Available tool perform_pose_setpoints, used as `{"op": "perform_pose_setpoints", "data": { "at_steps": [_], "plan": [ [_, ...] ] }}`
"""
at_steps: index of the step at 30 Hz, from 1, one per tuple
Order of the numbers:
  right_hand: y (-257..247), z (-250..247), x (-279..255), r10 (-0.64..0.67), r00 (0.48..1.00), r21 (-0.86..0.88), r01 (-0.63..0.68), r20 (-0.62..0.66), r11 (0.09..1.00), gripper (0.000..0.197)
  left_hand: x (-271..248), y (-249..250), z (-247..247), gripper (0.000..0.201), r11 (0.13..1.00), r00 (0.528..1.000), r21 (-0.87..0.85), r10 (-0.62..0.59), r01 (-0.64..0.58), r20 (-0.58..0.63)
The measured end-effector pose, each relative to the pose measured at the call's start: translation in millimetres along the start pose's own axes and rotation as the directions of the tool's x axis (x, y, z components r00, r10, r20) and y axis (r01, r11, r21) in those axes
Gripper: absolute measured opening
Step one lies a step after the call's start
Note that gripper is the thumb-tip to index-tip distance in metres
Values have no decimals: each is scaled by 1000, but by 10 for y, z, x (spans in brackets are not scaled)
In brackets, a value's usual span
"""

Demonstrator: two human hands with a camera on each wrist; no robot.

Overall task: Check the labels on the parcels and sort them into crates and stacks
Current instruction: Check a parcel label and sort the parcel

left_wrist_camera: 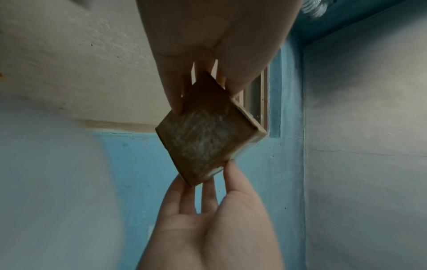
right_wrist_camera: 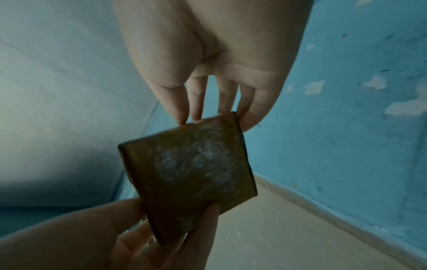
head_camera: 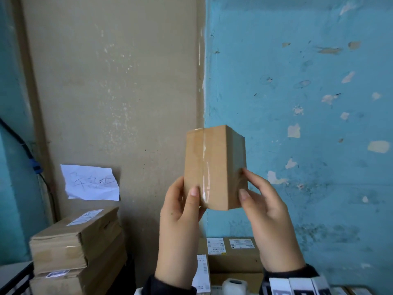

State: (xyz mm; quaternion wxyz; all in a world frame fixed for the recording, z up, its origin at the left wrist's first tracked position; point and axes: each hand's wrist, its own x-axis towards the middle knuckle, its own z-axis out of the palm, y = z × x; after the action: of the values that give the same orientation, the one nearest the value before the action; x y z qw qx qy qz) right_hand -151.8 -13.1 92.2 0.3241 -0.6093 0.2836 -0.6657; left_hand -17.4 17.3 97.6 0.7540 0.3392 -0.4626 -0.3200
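now both hands, left hand (head_camera: pixel 180 211), right hand (head_camera: pixel 270 211), gripping parcel (head_camera: pixel 214 167), label prob hidden

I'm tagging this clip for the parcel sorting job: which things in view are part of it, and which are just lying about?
Part of the job:
- small taped box, held up by the left hand and right hand
- stacked boxes on the left
- labelled boxes below the hands

Just lying about:
- handwritten paper note on the wall
- black cable
- white roll
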Motion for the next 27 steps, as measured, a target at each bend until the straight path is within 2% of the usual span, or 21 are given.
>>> {"op": "perform_pose_setpoints", "data": {
  "at_steps": [2, 5, 8, 9, 12, 14, 16, 20, 24, 27],
  "plan": [
    [32, -23, -2, -22, 1000, -60, 22, -3, 998, 39, 26, -12, -16, 29, 1000, 999, -12, 7, -8, -35],
    [1, -30, 5, -18, 1000, -61, 17, -3, 998, 42, 27, 7, -19, 41, 1000, 999, -8, 18, -18, -30],
    [44, -15, 22, -7, 999, -19, 6, -32, 1000, 49, 5, 25, -17, 27, 1000, 1000, 8, 4, -4, 1],
    [43, -4, 19, -6, 999, -41, 4, -38, 999, 52, -5, 39, -14, 28, 1000, 999, 12, -16, 16, 33],
    [44, 19, 6, -39, 999, -103, 40, 11, 994, 55, -19, 4, -17, 70, 998, 990, 53, -40, 33, 136],
    [36, 15, 14, -53, 998, -87, 57, 42, 995, 55, -11, -4, -14, 86, 997, 984, 76, -47, 35, 171],
    [31, 12, 26, -50, 997, -33, 52, 53, 998, 57, -1, -22, -13, 86, 997, 980, 62, -49, 38, 195],
    [30, 18, 8, -64, 995, 76, 57, 82, 995, 57, 1, -48, -8, 73, 998, 976, -45, -44, 54, 211],
    [17, 45, 5, -37, 991, 220, 8, 130, 975, 66, -9, -75, 13, 74, 988, 965, -118, -71, 103, 252],
    [-2, 40, 14, -15, 987, 254, -26, 157, 967, 71, -16, -93, 33, 75, 985, 965, -136, -70, 107, 253]
  ]
}}
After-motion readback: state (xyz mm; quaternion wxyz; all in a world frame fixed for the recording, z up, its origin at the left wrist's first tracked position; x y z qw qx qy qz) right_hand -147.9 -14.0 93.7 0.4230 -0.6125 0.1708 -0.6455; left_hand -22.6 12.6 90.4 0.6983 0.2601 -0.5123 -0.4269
